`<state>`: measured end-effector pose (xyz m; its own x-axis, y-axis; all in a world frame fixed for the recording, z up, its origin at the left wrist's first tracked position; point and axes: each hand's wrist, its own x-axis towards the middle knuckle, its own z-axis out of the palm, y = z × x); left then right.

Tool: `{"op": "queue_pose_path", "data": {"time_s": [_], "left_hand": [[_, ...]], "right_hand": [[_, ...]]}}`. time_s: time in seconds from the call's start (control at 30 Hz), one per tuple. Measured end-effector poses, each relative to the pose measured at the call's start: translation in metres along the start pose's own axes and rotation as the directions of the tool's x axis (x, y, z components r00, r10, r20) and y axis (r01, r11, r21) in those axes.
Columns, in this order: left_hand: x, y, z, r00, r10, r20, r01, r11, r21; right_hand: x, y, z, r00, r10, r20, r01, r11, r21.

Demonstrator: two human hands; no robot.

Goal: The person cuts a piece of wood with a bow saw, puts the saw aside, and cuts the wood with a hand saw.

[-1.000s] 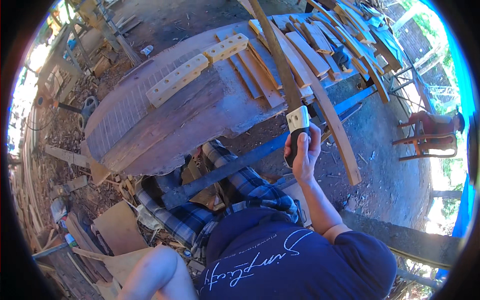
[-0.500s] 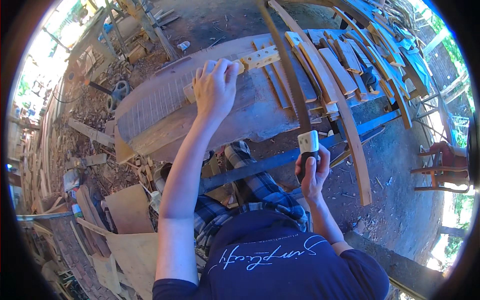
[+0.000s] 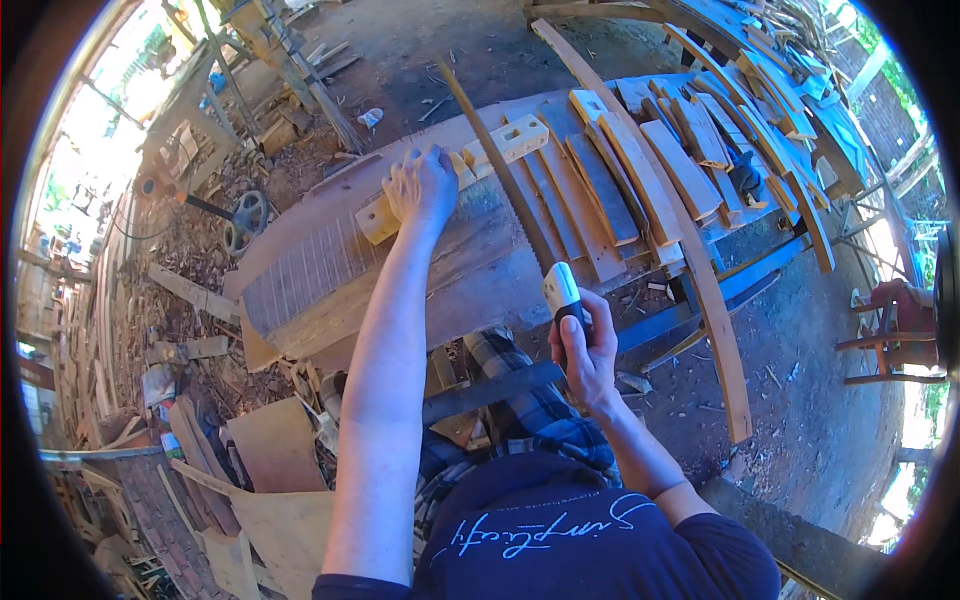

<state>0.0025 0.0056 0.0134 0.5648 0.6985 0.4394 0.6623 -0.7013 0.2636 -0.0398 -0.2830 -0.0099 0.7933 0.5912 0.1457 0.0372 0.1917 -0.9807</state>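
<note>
My left hand (image 3: 422,188) presses down on a long pale wooden block (image 3: 522,138), its fingers wrapped over the block's middle. Holes or notches show in the block's right part, and its left end (image 3: 378,220) sticks out beyond my hand. The block lies on a wide wooden plank bench (image 3: 470,240). In my right hand (image 3: 590,352) is the handle of a hand saw (image 3: 505,175), white at the top and black at the grip. The long narrow blade slants away up and left, crossing over the block just right of my left hand. I cannot tell whether its teeth touch the wood.
Several cut wooden pieces (image 3: 600,190) lie side by side on the right of the bench, with a long curved strip (image 3: 715,340) across them. A handwheel (image 3: 245,222) stands at the left. A reddish chair (image 3: 895,330) is far right. Wood scraps (image 3: 190,285) litter the ground.
The saw has swung left and down, from right of the block to across it beside my left hand. My left hand stays on the block, flatter now. The view has shifted slightly.
</note>
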Motion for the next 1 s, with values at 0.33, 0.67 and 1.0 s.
{"op": "queue_pose_path", "data": {"time_s": [0.33,0.67,1.0], "left_hand": [[-0.002,0.012,-0.005,1.0,-0.026,-0.013,0.026,0.999,0.031],[-0.003,0.016,0.002,0.988,0.078,-0.136,-0.074,0.997,0.035],[0.001,0.013,0.005,0.99,0.004,-0.142,0.007,0.997,0.082]], "right_hand": [[0.003,-0.001,-0.012,0.995,0.055,0.085,-0.049,0.996,-0.074],[0.04,-0.016,0.006,0.975,0.22,-0.04,-0.223,0.95,-0.219],[-0.02,-0.014,-0.023,0.996,0.073,0.046,-0.065,0.984,-0.163]]}}
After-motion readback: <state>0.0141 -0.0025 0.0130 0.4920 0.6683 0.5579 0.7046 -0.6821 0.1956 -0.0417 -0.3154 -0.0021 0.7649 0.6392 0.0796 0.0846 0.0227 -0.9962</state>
